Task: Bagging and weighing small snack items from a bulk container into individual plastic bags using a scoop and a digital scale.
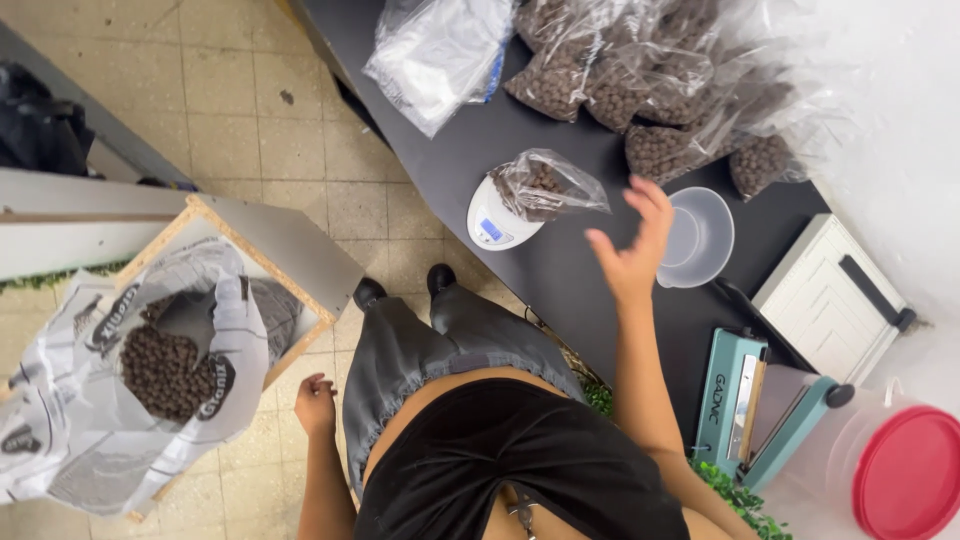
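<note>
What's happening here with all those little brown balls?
A person stands at a dark table. Their right hand is open above it, beside a small clear bag of brown pellets lying on a white scale. Their left hand hangs empty near a big open sack of pellets.

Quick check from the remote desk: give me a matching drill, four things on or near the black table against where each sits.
Things:
1. small bag of brown pellets
2. clear plastic bowl
3. big open sack
4. red-lidded jar

Places:
A. in a wooden crate on the floor
B. on the white scale
C. beside the teal sealer
D. just past the raised right hand

Pairs: 1-B, 2-D, 3-A, 4-C
</note>
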